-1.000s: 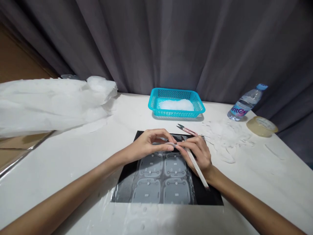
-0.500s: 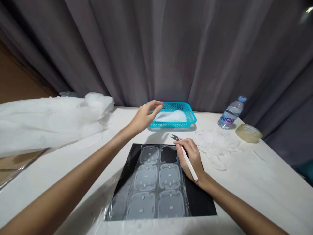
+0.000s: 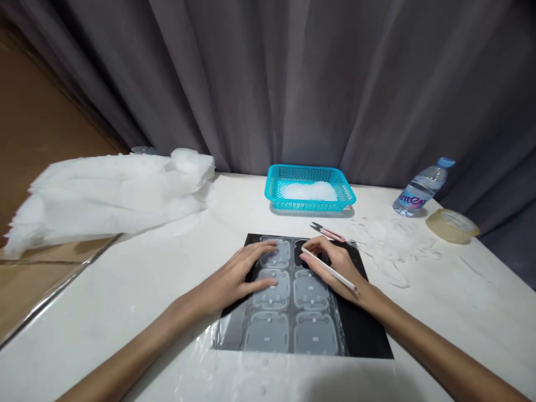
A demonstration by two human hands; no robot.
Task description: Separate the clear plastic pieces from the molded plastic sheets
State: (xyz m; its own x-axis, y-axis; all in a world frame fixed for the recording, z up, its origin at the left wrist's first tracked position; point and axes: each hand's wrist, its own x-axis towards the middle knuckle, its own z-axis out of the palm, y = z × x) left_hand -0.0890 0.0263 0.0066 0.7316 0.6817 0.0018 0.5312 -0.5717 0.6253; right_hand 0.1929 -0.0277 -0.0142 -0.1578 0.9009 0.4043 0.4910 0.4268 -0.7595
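Observation:
My right hand [image 3: 330,262] grips a slim white pen-like tool [image 3: 333,272]. Its tip meets the fingers near the top right cut-out [image 3: 298,254] of a clear plastic sheet, where the black shows through. My left hand [image 3: 249,271] lies spread over the left side of the clear sheet [image 3: 292,318], which carries several frosted rounded-square panels [image 3: 316,330]. Under that sheet is a flat black board [image 3: 364,338]. Pink-handled thread snips [image 3: 329,231] rest on the table just beyond my right hand.
A blue basket [image 3: 310,205] with white fluffy material [image 3: 312,191] stands at the back. To the left lies a big white padding bundle [image 3: 113,192] by cardboard [image 3: 50,279]. White scraps [image 3: 391,245], a water bottle [image 3: 422,187] and a tape roll [image 3: 452,226] are at right.
My left hand has come down from beside the basket onto the clear sheet. The right hand keeps hold of the white tool, now over the cut-out. The view has shifted slightly left.

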